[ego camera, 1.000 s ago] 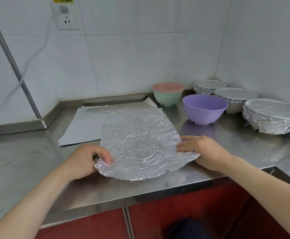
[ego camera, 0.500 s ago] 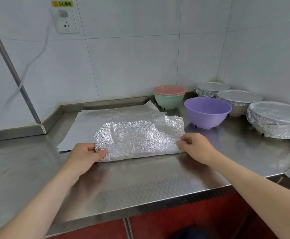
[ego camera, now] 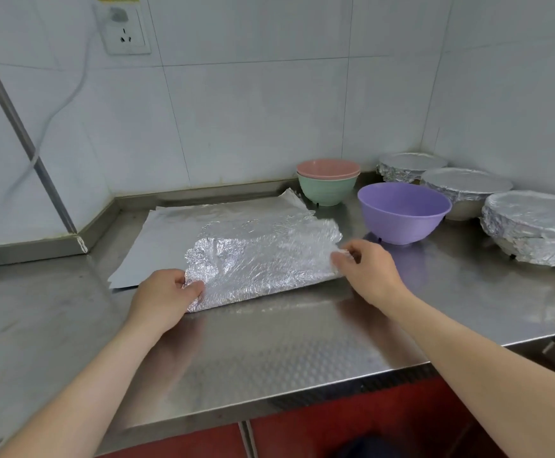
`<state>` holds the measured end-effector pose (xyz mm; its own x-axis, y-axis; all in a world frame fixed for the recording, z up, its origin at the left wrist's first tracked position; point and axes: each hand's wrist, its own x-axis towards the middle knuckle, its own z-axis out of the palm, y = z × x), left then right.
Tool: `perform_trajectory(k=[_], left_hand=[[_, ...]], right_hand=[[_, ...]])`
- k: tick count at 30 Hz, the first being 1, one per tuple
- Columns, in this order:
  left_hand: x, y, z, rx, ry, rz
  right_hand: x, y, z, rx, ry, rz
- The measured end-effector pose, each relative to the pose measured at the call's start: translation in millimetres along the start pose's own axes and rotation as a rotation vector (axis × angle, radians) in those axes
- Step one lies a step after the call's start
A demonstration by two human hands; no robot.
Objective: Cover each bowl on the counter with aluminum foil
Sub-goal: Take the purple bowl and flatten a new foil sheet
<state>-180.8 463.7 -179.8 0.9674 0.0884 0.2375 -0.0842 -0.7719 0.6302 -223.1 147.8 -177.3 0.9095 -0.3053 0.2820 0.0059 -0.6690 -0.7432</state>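
A crinkled foil sheet (ego camera: 263, 262) lies in the middle of the steel counter, its far half bent upward. My left hand (ego camera: 165, 297) pinches its near left corner and my right hand (ego camera: 368, 269) pinches its right edge. Just right of the sheet stands an uncovered purple bowl (ego camera: 403, 211). Behind it, a pink bowl (ego camera: 328, 168) is nested in a green bowl (ego camera: 327, 191), both uncovered. Three foil-covered bowls line the right wall: far (ego camera: 408, 165), middle (ego camera: 466, 188) and near (ego camera: 533, 223).
A stack of flat foil sheets (ego camera: 170, 234) lies under and behind the crinkled sheet. The steel counter (ego camera: 269, 352) ends at tiled walls at the back and right. A wall socket (ego camera: 126, 33) with a white cable hangs at the upper left. Red cabinet fronts (ego camera: 352, 431) sit below.
The crinkled sheet lay spread flat near the front edge; both hands have moved it away from me toward the back, and it now stands partly raised and bent.
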Motion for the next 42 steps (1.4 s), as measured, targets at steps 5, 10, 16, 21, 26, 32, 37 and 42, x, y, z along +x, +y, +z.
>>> perform_trajectory(k=[5, 10, 16, 21, 26, 32, 37, 42], left_hand=[[7.0, -3.8, 1.9, -0.045, -0.019, -0.021], [8.0, -6.6, 4.7, 0.093, 0.001, 0.052], [5.7, -5.4, 10.6, 0.440, 0.023, 0.144], [8.0, -6.1, 13.7, 0.488, -0.004, 0.161], [8.2, -5.1, 14.7, 0.517, 0.008, 0.167], [-4.9, 11.1, 12.4, 0.610, 0.094, 0.149], [-5.4, 32.0, 15.6, 0.461, 0.225, 0.573], [5.0, 50.1, 48.5, 0.450, -0.412, 0.486]], right_hand=[[2.0, -5.9, 4.1, 0.022, 0.039, -0.037], [1.1, -4.8, 17.5, -0.278, 0.001, -0.043], [0.2, -5.6, 28.5, -0.501, -0.031, -0.067], [-1.4, -3.6, 29.7, -0.676, 0.022, -0.127], [-2.2, -4.3, 29.4, -0.710, 0.037, -0.116], [-1.9, -2.7, 30.3, -0.701, 0.068, -0.090], [-2.0, -1.8, 31.3, -0.693, 0.111, -0.073], [-3.7, -5.4, 29.0, -0.746, 0.118, -0.050]])
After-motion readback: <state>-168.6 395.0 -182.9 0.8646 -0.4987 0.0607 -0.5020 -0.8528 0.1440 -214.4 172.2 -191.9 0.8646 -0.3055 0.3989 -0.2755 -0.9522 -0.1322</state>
